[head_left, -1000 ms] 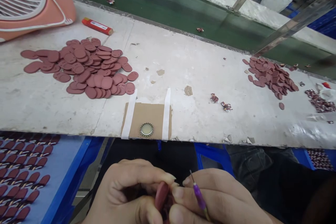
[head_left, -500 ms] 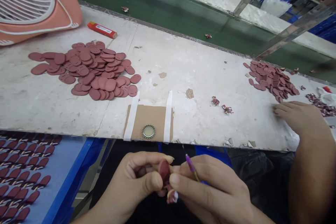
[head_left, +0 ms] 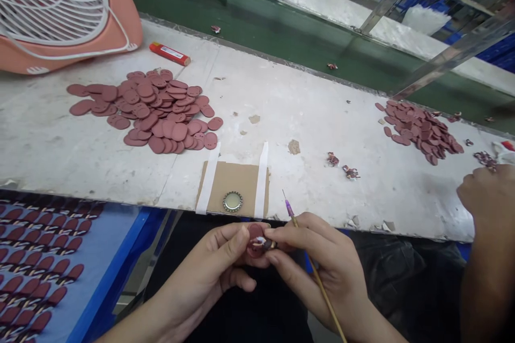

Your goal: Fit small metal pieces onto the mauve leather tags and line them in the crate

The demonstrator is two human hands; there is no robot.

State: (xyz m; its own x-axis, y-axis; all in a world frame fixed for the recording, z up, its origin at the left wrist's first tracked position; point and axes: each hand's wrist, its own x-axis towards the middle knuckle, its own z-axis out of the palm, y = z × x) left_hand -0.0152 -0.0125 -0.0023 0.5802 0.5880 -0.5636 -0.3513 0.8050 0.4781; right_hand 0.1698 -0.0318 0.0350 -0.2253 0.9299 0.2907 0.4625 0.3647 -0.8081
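Between the thumb and fingers of my left hand (head_left: 219, 262) is a maroon oval piece (head_left: 255, 232), held just past the table's front edge. A small white-and-dark figure (head_left: 263, 243) lies against its face, pinched by the thumb and forefinger of my right hand (head_left: 322, 262). My right hand also carries a fine-tipped brush (head_left: 316, 273) with a wooden handle and purple collar, its thin tip pointing up and away. On a taped cardboard piece (head_left: 221, 177) just beyond my hands rests a bottle cap (head_left: 233, 201), inner side up, with something pale inside.
Maroon ovals form a large pile (head_left: 161, 112) on the left and a smaller pile (head_left: 422, 126) on the right. Rows of assembled pieces fill a blue tray (head_left: 116, 230). A fan (head_left: 132, 27) and red box cutter (head_left: 169, 54) lie behind. Another person's hand (head_left: 488, 198) is at right.
My hands have turned the oval so its face and the figure show. The brush has swung into fuller view. The other person's hand has moved right, away from the smaller pile.
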